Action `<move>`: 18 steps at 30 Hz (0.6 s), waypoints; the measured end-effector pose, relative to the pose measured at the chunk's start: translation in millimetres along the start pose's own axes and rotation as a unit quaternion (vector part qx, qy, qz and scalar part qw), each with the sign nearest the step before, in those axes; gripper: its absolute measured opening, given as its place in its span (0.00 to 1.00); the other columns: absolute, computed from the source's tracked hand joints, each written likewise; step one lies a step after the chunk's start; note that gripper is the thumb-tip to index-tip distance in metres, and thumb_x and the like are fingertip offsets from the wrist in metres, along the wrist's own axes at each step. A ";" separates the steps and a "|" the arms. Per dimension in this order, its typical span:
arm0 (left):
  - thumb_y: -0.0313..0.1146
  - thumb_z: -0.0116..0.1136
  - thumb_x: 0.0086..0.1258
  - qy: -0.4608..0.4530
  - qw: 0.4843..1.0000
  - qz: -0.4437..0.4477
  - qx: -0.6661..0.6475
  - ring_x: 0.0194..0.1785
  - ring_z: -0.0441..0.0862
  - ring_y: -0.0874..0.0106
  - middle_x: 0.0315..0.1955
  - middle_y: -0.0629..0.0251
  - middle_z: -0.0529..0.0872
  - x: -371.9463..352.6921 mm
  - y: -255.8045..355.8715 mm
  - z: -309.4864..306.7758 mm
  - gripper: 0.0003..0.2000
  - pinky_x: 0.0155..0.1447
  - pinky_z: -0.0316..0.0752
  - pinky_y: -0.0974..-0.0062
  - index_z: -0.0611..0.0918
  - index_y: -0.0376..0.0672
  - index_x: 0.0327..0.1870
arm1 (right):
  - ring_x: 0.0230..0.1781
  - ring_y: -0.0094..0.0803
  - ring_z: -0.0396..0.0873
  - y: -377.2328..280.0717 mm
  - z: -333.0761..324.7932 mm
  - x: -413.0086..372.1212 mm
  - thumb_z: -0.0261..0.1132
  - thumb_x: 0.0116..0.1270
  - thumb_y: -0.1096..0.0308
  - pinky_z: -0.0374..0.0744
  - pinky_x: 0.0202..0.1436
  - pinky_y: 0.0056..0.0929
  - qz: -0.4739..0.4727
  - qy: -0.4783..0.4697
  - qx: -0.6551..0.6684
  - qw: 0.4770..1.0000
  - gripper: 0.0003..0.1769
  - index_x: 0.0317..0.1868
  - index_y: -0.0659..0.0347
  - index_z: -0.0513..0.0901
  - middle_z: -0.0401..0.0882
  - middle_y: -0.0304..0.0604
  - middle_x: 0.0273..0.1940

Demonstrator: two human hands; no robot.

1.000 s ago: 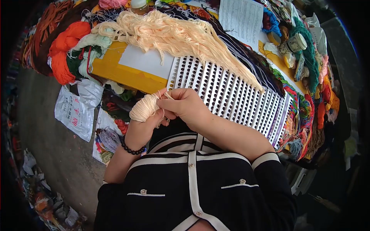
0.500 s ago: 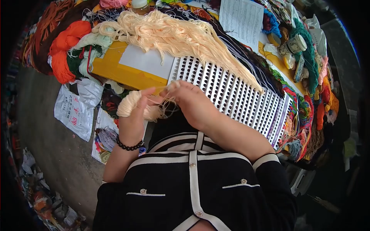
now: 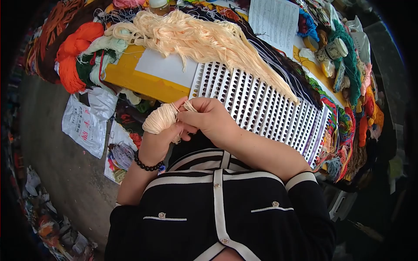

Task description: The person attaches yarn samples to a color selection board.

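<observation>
Two grips, one cream yarn bundle (image 3: 159, 118): L hand (image 3: 156, 143) wrapped round it, R hand (image 3: 211, 119) pinching, apparently, its loose strands.

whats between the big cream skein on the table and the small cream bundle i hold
In the head view, a flat yellow box with a white paper label.

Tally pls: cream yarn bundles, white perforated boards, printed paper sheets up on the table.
Cream yarn bundles: 2, the small bundle held in left hand and right hand, plus the large loose skein
Perforated board: 1
Printed paper sheet: 1
Total: 4
</observation>
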State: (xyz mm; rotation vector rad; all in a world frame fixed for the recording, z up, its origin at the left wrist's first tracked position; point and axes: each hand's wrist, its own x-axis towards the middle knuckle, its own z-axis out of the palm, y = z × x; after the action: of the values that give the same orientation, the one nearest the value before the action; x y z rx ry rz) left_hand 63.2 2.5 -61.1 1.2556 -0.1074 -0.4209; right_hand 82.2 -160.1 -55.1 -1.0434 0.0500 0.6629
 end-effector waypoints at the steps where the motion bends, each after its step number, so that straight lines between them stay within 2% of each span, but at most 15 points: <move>1: 0.21 0.45 0.66 0.001 1.000 0.000 0.000 0.37 0.81 0.76 0.45 0.61 0.80 -0.6 0.6 -1.4 0.23 0.38 0.77 0.82 0.65 0.31 0.64 | 0.21 0.22 0.73 -0.7 1.5 -0.5 0.60 0.63 0.74 0.71 0.28 0.19 0.000 -0.001 0.000 1.000 0.07 0.28 0.67 0.79 0.75 0.39 0.21; 3: 0.22 0.45 0.66 0.018 0.999 -0.003 -0.044 0.37 0.80 0.77 0.46 0.61 0.80 -0.9 1.6 -3.1 0.22 0.33 0.77 0.84 0.67 0.32 0.63 | 0.22 0.29 0.79 -3.2 5.0 -1.6 0.60 0.60 0.75 0.78 0.28 0.24 -0.025 -0.002 0.044 0.999 0.05 0.29 0.70 0.78 0.78 0.43 0.22; 7: 0.23 0.45 0.66 0.028 0.998 0.000 -0.062 0.38 0.80 0.77 0.47 0.61 0.80 0.1 0.4 -0.4 0.21 0.32 0.77 0.84 0.68 0.32 0.62 | 0.23 0.30 0.80 -2.7 4.7 -2.0 0.60 0.62 0.75 0.78 0.28 0.25 -0.037 0.000 0.041 0.998 0.06 0.29 0.70 0.78 0.78 0.44 0.22; 9: 0.23 0.45 0.66 0.039 0.998 0.001 -0.050 0.39 0.81 0.76 0.47 0.60 0.80 0.1 -1.3 2.6 0.21 0.33 0.77 0.83 0.68 0.31 0.62 | 0.23 0.29 0.80 -8.5 4.4 -5.0 0.60 0.62 0.75 0.78 0.28 0.24 -0.037 0.018 -0.073 0.996 0.06 0.30 0.71 0.78 0.78 0.43 0.22; 13: 0.23 0.44 0.66 0.029 0.998 -0.012 -0.054 0.40 0.81 0.76 0.48 0.60 0.80 -1.3 -2.5 1.8 0.21 0.32 0.78 0.83 0.69 0.30 0.62 | 0.21 0.28 0.79 -1.2 -1.0 -2.2 0.60 0.62 0.75 0.77 0.27 0.24 -0.052 0.010 -0.087 0.995 0.07 0.29 0.71 0.78 0.78 0.42 0.21; 15: 0.22 0.43 0.65 0.056 0.993 0.005 -0.103 0.41 0.81 0.74 0.46 0.58 0.81 -0.2 0.7 4.1 0.20 0.39 0.78 0.79 0.71 0.29 0.59 | 0.25 0.25 0.78 0.6 -2.0 -1.4 0.59 0.63 0.73 0.76 0.31 0.22 -0.036 -0.014 0.002 0.999 0.06 0.32 0.69 0.78 0.79 0.41 0.24; 16: 0.22 0.43 0.65 0.057 0.993 0.006 -0.103 0.41 0.81 0.74 0.46 0.58 0.81 0.1 1.3 3.9 0.20 0.39 0.78 0.79 0.71 0.29 0.59 | 0.25 0.25 0.78 0.5 -1.6 -0.4 0.59 0.63 0.73 0.76 0.31 0.22 -0.036 -0.014 0.002 0.999 0.06 0.32 0.69 0.78 0.79 0.41 0.24; 18: 0.23 0.43 0.65 0.126 0.987 0.042 -0.092 0.41 0.81 0.71 0.42 0.55 0.82 0.3 1.9 1.9 0.18 0.47 0.77 0.75 0.73 0.28 0.56 | 0.28 0.20 0.73 -0.2 -1.3 3.0 0.59 0.64 0.71 0.71 0.36 0.20 -0.062 0.054 0.133 0.988 0.05 0.36 0.63 0.80 0.79 0.36 0.29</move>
State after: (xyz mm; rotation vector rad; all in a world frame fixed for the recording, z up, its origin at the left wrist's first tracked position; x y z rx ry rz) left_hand 63.4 1.1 -58.8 1.1076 0.0914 -0.1919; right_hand 85.1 -159.8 -56.7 -0.8156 0.1614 0.4712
